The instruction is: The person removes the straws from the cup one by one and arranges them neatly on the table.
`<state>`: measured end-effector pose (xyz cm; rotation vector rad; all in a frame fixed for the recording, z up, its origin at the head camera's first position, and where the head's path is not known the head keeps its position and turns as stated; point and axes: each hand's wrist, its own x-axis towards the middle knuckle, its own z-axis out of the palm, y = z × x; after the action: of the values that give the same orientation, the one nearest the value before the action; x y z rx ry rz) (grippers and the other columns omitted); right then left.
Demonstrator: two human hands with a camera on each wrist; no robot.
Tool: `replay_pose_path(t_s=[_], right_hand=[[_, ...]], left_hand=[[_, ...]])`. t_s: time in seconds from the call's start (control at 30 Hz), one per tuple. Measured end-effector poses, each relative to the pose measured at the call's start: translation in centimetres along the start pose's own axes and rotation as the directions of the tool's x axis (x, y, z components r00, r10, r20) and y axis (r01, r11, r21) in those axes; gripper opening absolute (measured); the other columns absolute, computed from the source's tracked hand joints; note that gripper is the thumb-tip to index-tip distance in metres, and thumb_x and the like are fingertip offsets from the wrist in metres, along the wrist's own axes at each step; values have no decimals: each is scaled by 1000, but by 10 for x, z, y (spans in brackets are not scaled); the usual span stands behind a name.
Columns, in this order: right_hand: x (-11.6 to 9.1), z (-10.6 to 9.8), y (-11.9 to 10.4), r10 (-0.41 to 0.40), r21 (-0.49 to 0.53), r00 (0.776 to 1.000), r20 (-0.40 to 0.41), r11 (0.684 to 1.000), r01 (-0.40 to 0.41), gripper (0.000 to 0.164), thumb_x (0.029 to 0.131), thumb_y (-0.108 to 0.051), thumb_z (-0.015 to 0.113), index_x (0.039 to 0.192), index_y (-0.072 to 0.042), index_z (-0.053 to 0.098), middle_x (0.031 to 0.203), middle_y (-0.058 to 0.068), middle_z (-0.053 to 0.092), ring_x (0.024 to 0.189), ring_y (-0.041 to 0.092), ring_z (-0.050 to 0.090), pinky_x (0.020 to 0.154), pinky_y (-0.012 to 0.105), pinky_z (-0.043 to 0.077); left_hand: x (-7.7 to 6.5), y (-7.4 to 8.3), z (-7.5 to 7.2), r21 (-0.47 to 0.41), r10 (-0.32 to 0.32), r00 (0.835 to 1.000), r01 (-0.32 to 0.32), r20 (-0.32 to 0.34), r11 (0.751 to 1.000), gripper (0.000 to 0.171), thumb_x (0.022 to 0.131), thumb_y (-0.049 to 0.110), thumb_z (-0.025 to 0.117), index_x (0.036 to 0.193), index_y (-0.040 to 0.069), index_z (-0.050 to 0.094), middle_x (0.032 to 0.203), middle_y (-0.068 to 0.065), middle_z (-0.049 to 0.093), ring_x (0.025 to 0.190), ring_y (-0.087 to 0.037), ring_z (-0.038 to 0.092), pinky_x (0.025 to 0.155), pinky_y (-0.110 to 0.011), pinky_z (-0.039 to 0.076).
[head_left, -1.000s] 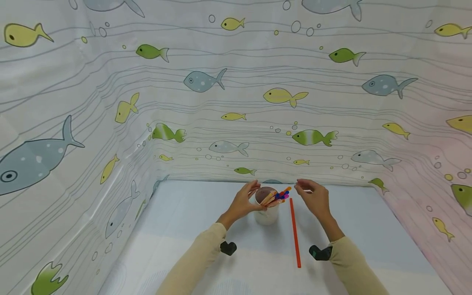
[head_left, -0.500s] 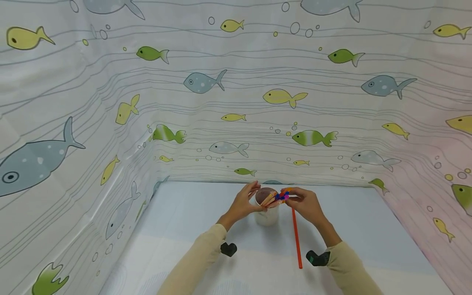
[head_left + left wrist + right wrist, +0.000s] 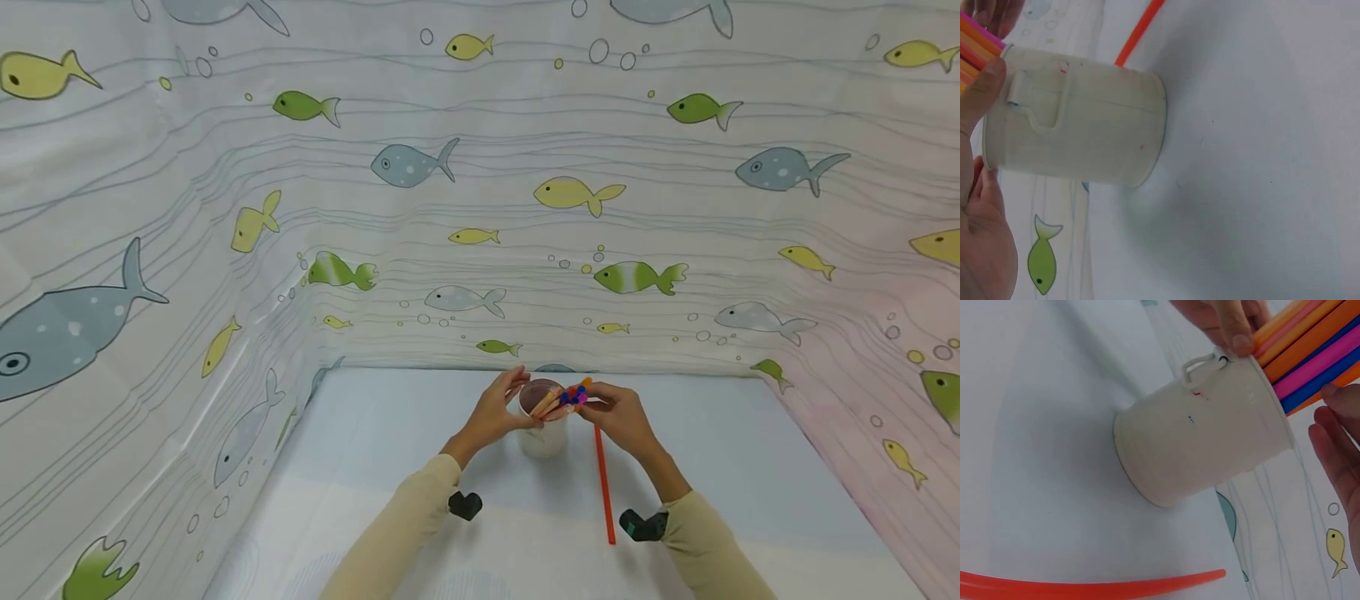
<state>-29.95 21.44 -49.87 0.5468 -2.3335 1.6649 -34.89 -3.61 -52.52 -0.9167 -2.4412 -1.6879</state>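
Observation:
A small white pail (image 3: 543,442) with a side handle stands on the table. Several coloured straws (image 3: 1310,350), orange, pink and blue, lean out of it to the right. My left hand (image 3: 491,414) holds the pail by its rim, with the thumb (image 3: 985,87) on the near side and the fingers on the far side. The right hand (image 3: 618,418) pinches the upper ends of the straws; in the right wrist view its thumb lies against an orange one. A single red straw (image 3: 604,492) lies on the table, just right of the pail.
The table (image 3: 360,467) is covered in pale cloth. Behind and at both sides rise cloth walls (image 3: 420,225) printed with fish. Dark wrist devices (image 3: 645,525) hang at both sleeves.
My right hand has moved left from beside the straws and taken hold of their ends. The left hand and the pail have stayed put.

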Motion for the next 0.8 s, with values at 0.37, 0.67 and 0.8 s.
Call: replay_pose_path(t_s=[0.37,0.67,0.8], right_hand=[[7,8,-2,9,-49,1000,21,999,-8,24,86,-2,73,110,-4,71,109,10,69,107,29,63,85,29,56],[11,15,-1,-16,-64,1000,26,998,18,25,85,-4,75,110,-4,72,110,11,70,103,28,66,79,26,58],[13,18,-2,-50,-43,998,37,998,52,25,84,0,74,109,-3,71,110,12,69,105,28,64,82,28,57]], left_hand=[[-5,33,-7,-17,32,999,-32,16,999,92,71,1,86,145,-8,32,137,-24,46,130,-42,43,108,-47,38],[0,13,-1,8,-23,1000,23,15,1000,95,73,6,86,149,-1,30,140,-23,44,133,-36,42,109,-42,37],[2,0,1,14,-46,999,46,8,999,97,71,12,87,150,7,31,141,-16,45,133,-27,44,109,-35,37]])
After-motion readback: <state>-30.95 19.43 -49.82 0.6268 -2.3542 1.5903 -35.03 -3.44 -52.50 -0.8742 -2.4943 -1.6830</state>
